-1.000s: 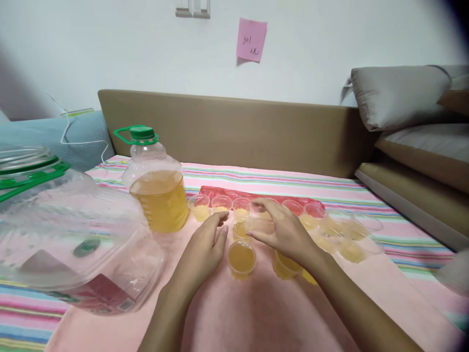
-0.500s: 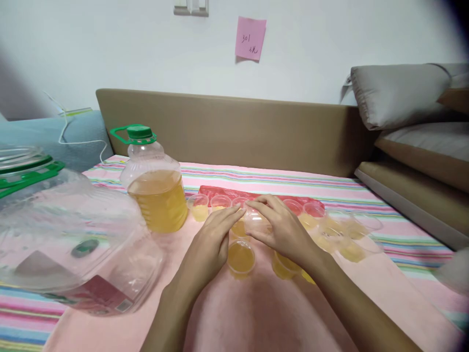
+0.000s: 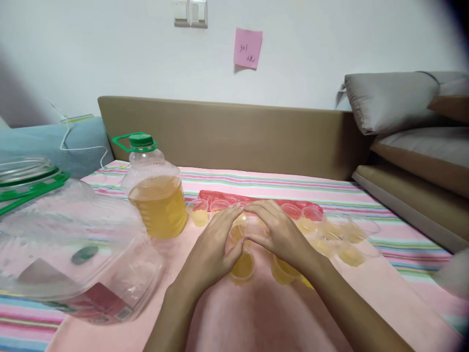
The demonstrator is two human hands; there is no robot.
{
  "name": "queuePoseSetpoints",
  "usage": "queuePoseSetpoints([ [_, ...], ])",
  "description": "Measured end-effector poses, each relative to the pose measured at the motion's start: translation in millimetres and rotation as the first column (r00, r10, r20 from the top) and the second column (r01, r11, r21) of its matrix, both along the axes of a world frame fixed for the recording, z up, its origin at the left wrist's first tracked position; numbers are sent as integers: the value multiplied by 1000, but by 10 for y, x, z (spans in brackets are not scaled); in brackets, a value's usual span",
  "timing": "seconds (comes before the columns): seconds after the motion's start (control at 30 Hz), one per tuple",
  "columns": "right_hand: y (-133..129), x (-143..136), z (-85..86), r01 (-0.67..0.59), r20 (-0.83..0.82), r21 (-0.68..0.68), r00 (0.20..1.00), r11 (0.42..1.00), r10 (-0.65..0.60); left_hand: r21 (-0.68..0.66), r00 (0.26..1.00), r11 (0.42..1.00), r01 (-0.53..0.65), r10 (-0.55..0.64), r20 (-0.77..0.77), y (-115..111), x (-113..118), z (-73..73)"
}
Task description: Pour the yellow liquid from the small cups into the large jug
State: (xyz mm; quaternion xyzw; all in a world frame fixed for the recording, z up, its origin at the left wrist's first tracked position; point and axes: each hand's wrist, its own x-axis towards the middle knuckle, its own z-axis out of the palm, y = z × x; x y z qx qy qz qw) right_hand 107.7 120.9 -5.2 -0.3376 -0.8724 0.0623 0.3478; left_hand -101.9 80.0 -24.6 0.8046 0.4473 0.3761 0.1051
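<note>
A: Starting at the far left, we see a big clear empty jug (image 3: 73, 254) lying on its side on the pink cloth (image 3: 256, 313), a red label on its lower face.

B: Next to it, further back, we have the oil bottle (image 3: 156, 195) standing upright, green cap and handle on top, roughly half full of yellow liquid.

A: Then our left hand (image 3: 216, 244). Its fingers (image 3: 230, 220) lie close together and curve round the left side of a small clear cup (image 3: 246, 226).

B: That cup is the one we both hands meet on. It is thin, see-through plastic, held just above the cloth in the middle of the cluster, right in front of the red strip (image 3: 220, 197). We cannot tell whether it holds any liquid, since our fingers cover most of it.

A: Directly below it stands a filled cup (image 3: 242, 268), yellow to near the rim, partly under the left palm.

B: Our right hand (image 3: 282, 234) comes in from the other side, fingers bent and pinching the clear cup's right edge, fingertips nearly touching those of the left hand.

A: Right of that we see more small cups (image 3: 340, 234), several with yellow liquid, crowded together on the cloth.
</note>
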Motion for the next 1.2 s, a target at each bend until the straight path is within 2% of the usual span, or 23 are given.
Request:
queuePoseSetpoints([
  [0.27,9,-18,-35,-28,28,5,999,1000,28,25,1000,1000,-19,19,-4,123,-73,-98],
  [0.7,-26,10,0,-67,39,-24,997,997,68,-24,1000,1000,3,-3,17,120,-65,-90],
  [0.83,-31,50,48,-58,28,-101,998,993,61,-38,1000,999,-5,6,16,115,-61,-93],
  [1.03,-43,139,147,-4,-168,-220,985,976,-33,-67,999,998,-18,20,32,92,-78,-86],
  [1.2,-22,106,96,15,-328,-327,936,945,-129,-76,998,996,-48,50,30,97,-78,-101],
])
